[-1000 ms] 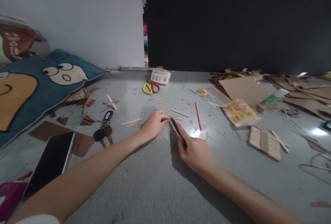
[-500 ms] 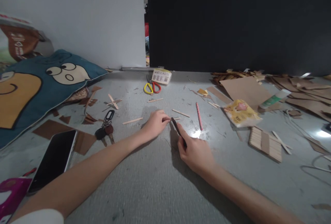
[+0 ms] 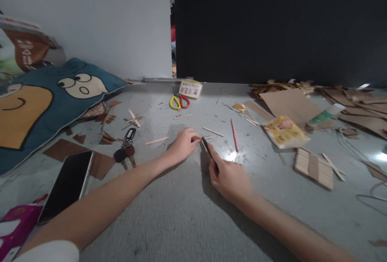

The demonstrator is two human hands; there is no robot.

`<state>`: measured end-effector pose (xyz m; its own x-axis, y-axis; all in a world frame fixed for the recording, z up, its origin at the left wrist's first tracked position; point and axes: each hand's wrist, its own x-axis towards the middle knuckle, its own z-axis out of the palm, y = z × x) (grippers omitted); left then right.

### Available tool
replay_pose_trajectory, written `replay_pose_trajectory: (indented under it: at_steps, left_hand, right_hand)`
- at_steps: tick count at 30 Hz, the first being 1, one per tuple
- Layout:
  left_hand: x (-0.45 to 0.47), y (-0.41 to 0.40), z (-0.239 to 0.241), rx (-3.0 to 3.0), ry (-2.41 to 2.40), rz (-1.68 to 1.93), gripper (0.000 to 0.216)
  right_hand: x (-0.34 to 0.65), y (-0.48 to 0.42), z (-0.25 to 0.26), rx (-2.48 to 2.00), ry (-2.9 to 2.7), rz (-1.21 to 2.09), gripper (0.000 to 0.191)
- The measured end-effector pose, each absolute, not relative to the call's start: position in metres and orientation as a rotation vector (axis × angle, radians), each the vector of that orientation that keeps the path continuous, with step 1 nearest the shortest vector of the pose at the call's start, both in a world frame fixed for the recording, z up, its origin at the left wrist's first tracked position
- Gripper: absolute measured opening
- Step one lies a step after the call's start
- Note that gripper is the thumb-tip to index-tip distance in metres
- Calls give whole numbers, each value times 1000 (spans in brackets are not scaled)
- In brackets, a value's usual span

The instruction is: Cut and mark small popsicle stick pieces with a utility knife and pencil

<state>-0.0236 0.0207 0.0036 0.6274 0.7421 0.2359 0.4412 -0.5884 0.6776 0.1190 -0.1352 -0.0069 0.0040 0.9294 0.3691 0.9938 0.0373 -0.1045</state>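
Observation:
My left hand rests on the grey table with its fingertips pinched on a thin wooden craft stick, whose far end pokes out to the right. In my right hand is a slim black utility knife, gripped with the index finger laid along it. Its tip meets the stick right beside my left fingertips; the blade is too small to make out. Loose craft sticks lie around: one stick just beyond the knife and another stick left of my left hand. A pink striped stick lies to the right.
Scissors and a small box lie at the back. Leftward are keys, a phone, cardboard scraps and a blue cushion. Rightward are a yellow packet, a glue stick and a bundle of craft sticks.
The whole view has shifted slightly, so the table items appear a little further right. Both hands keep nearly the same pose, with the knife still at the craft stick.

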Motion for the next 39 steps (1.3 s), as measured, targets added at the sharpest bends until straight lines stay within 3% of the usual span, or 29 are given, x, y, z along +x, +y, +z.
replay_pose_trajectory:
  at_steps: [39]
  left_hand:
    - [-24,20,0,2247,917,731,18]
  right_hand:
    - [116,-136,-9,-2017,-1990,-258,55]
